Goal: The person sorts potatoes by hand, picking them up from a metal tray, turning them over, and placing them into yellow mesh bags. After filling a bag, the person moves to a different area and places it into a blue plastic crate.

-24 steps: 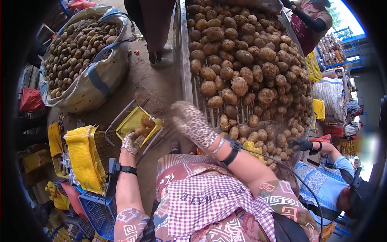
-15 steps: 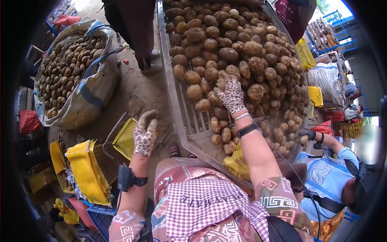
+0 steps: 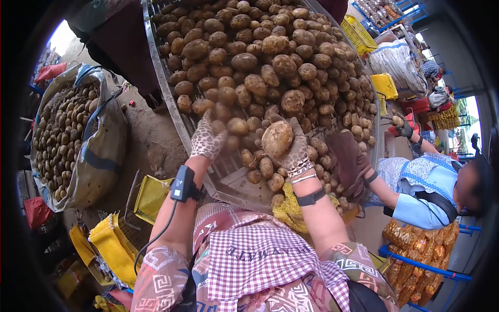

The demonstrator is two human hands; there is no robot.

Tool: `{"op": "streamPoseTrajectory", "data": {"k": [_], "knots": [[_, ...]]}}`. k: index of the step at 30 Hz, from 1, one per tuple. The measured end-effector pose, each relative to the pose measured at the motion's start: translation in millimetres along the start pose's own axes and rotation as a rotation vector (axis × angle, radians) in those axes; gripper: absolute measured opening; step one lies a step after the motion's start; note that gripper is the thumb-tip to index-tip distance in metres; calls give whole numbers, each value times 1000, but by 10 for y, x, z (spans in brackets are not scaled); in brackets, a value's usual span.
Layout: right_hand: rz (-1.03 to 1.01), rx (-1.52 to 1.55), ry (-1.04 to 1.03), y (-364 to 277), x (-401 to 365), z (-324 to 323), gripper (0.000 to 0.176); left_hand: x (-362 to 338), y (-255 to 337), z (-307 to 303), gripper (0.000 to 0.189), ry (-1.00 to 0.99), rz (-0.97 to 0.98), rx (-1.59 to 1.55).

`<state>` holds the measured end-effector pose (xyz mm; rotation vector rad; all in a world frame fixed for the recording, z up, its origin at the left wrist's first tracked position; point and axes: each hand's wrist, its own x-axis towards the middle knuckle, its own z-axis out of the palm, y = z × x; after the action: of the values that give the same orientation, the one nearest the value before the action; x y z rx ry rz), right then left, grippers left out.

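Daylight from top left + far right, glare there — middle evenly lit, rt. bkgd dim. Fisheye bend, black edges; slight blur nr. left hand [image 3: 209, 139].

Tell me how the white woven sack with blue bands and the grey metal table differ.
The white woven sack with blue bands is soft and rounded; the grey metal table is rigid and straight-edged. The left hand and right hand are over the table, neither at the sack. Sack and table both hold heaped brown potatoes.
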<state>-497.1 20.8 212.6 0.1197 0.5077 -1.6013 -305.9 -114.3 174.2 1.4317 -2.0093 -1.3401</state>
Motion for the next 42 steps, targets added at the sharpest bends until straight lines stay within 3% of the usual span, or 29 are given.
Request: {"op": "streamPoseTrajectory", "data": {"k": [1,2,3,5,9,11,13,15,17,19,21,22,24,26,29,31,32,33,34,35,37,38,39,41,42], "knots": [[3,8,-5,1,-16,-13,50,-34,-20,-40,60,-41,-18,-485],[-24,-20,54,16,-19,-18,50,-100,-71,-121,51,-227,-152,-931],[-42,-49,109,71,-21,29,50,-234,-27,-209,51,-205,-156,-924],[-12,-62,138,178,-8,112,44,-476,16,-342,54,-430,-387,-1634],[76,-272,3,483,-61,262,46,-835,57,-416,59,-339,-444,-1931],[135,-373,-10,661,-77,300,47,-973,-165,-395,60,-421,-322,-2043],[272,-235,-20,811,-87,250,49,-1181,-356,-530,52,-429,-260,-1974],[343,-218,-35,911,-80,230,50,-1464,-564,-744,44,-107,-236,-1888],[402,-279,137,978,-137,229,53,-1672,-1136,-930,36,254,-363,-1748],[409,-288,147,1015,-124,254,56,-1863,-1874,-1092,32,453,-429,-1574],[476,-310,28,1026,-92,298,58,-1907,-2572,-1113,35,683,-593,-1429],[529,-266,111,1048,-55,253,58,-1878,-2800,-1063,35,690,-592,-1431],[516,-303,75,1116,-92,314,58,-1784,-3074,-999,44,790,-587,-802],[506,-345,42,1153,-94,312,58,-1683,-2281,-910,50,715,-337,-89],[455,-503,-78,1214,-49,-19,50,-1611,-587,-635,51,713,384,61],[-198,-1564,-332,1253,-76,-374,41,-1630,-36,-354,49,353,676,325],[-36,-1123,-314,1250,-222,48,36,-1619,-64,-314,49,352,679,327],[-39,-1125,-318,1208,-253,189,36,-1565,-156,-230,52,329,447,110],[2,-1019,-130,1141,-231,287,36,-1420,-304,-128,55,293,231,-104],[41,-904,65,1057,-223,310,36,-1140,-767,43,51,205,166,-59],[15,-905,-39,964,-180,186,38,-1227,-318,-42,46,65,-111,-1396],[83,-659,20,1044,-189,304,39,-1248,-87,-102,48,110,39,-525],[151,-409,69,1089,-198,407,41,-1260,-9,43,48,105,45,-516],[85,-420,43,1035,-152,492,44,-1186,4,372,53,263,95,-1023],[10,-544,13,976,-167,457,44,-1149,-30,318,58,218,211,-894]]}}
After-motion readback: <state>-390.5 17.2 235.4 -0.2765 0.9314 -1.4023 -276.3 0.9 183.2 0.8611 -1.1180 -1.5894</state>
